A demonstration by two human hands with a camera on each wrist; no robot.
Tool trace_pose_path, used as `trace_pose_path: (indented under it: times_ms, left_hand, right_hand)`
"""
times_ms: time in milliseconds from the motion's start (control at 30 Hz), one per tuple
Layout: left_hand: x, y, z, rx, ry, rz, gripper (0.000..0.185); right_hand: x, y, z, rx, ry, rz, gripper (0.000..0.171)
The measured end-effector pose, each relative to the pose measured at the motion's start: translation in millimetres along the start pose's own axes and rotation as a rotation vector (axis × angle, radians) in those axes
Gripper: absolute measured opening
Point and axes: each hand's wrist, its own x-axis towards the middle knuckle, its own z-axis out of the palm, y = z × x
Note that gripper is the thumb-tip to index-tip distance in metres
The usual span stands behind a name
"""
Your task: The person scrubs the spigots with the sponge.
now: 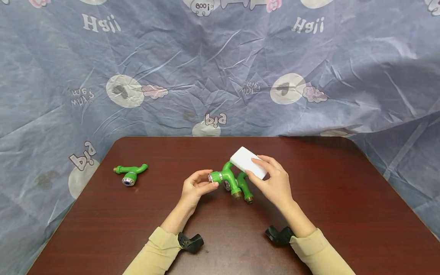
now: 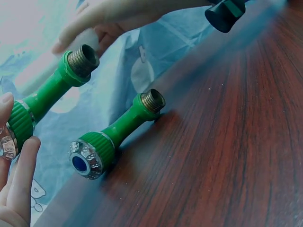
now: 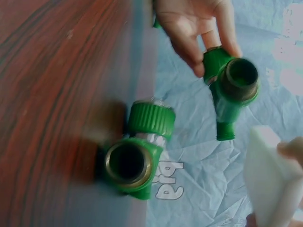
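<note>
My left hand point(image 1: 195, 188) grips a green plastic tap point(image 1: 228, 176) by its ribbed, silver-rimmed knob, holding it up over the table. Its brass threaded end points down toward me. Between the fingers and thumb of my right hand point(image 1: 277, 184) is a white rectangular sponge point(image 1: 246, 160), held right by the tap's spout in the head view. The right wrist view has the sponge point(image 3: 270, 182) close below the held tap point(image 3: 232, 90). A second green tap point(image 2: 130, 124) lies on the table under the held one, partly hidden behind it in the head view.
A third green tap point(image 1: 132, 170) lies at the left of the brown wooden table point(image 1: 319, 183), its knob facing me. Behind the table's far edge hangs a creased blue-grey printed cloth point(image 1: 213, 57). Black wrist devices point(image 1: 191, 243) sit at both cuffs.
</note>
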Motion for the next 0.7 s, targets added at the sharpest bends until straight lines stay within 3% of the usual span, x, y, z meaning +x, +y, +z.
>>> trace_pose_path:
  times_ms: [67,267,333,467,567,700]
  left_hand:
    - [0.3,0.1,-0.9,-0.005,0.011,0.002,0.047]
    - [1.6,5.6,-3.8,-0.052,0.044,0.021,0.043]
    - [2.3,8.0,-4.2,-0.071,0.06,0.02,0.043]
    - [3.7,10.6,-4.7,-0.108,0.08,0.001,0.049]
    - [3.6,11.6,-4.2,-0.121,0.085,-0.01,0.05]
    - [3.0,11.7,-4.1,-0.122,0.086,-0.006,0.05]
  right_hand:
    - [0.1,-2.0,-0.8,0.05,-0.024,-0.038,0.036]
    - [-1.1,-7.8,1.7,0.135,-0.209,-0.183,0.035]
    - [-1.4,-7.1,2.2,0.112,-0.202,-0.166,0.035]
    - [-1.0,-2.6,0.9,0.024,-0.079,-0.063,0.034]
    - [-0.6,-1.0,-1.6,0.019,-0.017,-0.029,0.034]
    - [-0.9,-5.2,-3.0,0.116,-0.109,-0.127,0.035]
